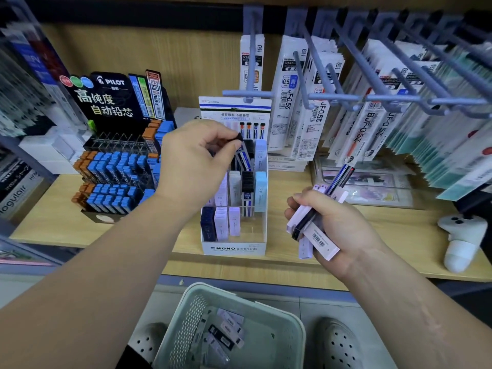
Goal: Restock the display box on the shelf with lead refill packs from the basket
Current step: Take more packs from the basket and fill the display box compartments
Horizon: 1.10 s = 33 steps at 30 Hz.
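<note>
A white MONO display box (234, 247) stands on the wooden shelf, its tiers holding lilac, white, black and light-blue lead refill packs. My left hand (191, 161) hovers over its back row and pinches a black-capped pack (243, 151) by its top end. My right hand (335, 227), to the right of the box, grips a fanned bundle of lilac and dark packs (314, 222). Below the shelf edge, a pale green basket (282, 334) holds several more packs (223, 334).
A black Pilot lead display (117, 166) with blue and orange cases stands left of the box. Metal pegs (346, 97) with hanging refill cards jut out above and to the right. A white controller (463, 238) lies on the shelf at right. My shoes flank the basket.
</note>
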Each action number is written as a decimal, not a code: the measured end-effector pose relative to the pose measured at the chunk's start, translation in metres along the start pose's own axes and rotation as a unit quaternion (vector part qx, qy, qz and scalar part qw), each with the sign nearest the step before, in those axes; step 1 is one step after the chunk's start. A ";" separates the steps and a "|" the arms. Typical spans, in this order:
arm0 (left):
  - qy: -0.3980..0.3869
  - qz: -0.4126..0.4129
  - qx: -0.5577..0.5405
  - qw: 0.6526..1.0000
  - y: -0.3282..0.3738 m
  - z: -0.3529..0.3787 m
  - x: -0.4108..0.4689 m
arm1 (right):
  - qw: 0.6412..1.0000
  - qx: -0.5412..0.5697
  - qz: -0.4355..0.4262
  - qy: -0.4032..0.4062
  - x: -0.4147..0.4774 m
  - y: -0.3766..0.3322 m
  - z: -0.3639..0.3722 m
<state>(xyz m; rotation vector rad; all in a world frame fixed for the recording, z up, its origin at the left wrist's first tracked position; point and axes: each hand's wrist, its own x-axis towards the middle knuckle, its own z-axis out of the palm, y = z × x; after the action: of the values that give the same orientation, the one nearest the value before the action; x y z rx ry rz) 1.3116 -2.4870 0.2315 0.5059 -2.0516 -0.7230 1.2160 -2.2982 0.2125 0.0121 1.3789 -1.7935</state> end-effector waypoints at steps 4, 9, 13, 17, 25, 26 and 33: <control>-0.004 0.062 0.044 0.997 -0.005 0.008 0.001 | 1.000 0.004 0.000 0.006 -0.001 -0.002 -0.002; -0.003 0.043 0.008 0.999 0.000 0.007 0.005 | 1.000 0.010 -0.004 0.010 -0.001 -0.004 -0.005; -0.070 -0.049 -0.103 0.991 0.012 -0.009 0.012 | 1.000 -0.006 -0.006 0.009 -0.001 -0.007 -0.006; -0.185 -0.041 -0.045 0.981 0.008 -0.013 -0.003 | 1.000 -0.016 -0.012 0.003 -0.004 -0.006 -0.005; -0.232 0.028 0.063 0.970 -0.004 0.000 -0.033 | 1.000 -0.021 -0.018 0.001 -0.008 -0.003 0.001; -0.241 0.032 0.073 0.967 -0.006 0.001 -0.037 | 1.000 -0.022 -0.018 0.001 -0.008 -0.003 0.001; -0.244 0.098 0.170 0.950 -0.017 0.013 -0.055 | 1.000 -0.016 -0.016 -0.003 -0.012 -0.002 0.002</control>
<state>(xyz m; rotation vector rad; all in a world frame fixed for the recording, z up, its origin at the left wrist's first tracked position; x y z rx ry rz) 1.3315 -2.4632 0.1813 0.3222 -2.6722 -0.3966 1.2234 -2.2918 0.2208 -0.0331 1.4098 -1.7962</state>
